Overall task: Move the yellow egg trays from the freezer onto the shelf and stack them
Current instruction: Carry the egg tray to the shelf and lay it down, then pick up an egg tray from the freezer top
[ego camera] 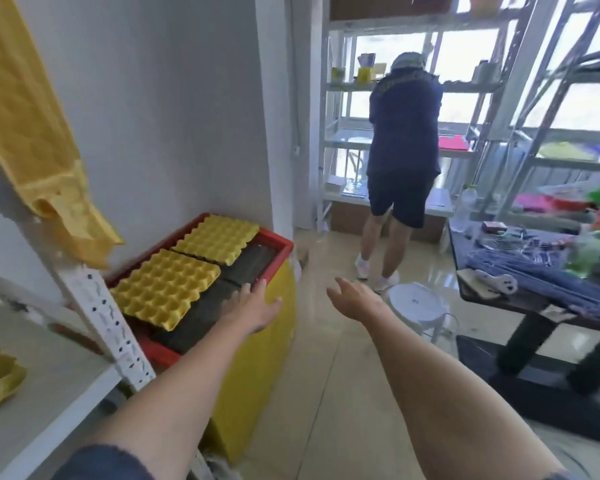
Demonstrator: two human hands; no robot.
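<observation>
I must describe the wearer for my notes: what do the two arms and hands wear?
Both forearms are bare. The left hand and right hand wear no gloves, and no rings or watch show. A dark blue sleeve edge shows at the left upper arm; a similar edge shows at the right.

Both forearms are bare from wrist to above the elbow. The left hand (253, 308) and the right hand (355, 299) wear no gloves, and no rings, watch or bracelet show on either. At the bottom left of the frame a dark blue short sleeve (101, 462) covers the left upper arm, its edge looking slightly rough. At the bottom right edge a sliver of the same dark blue cloth (556, 475) shows on the right arm.
</observation>
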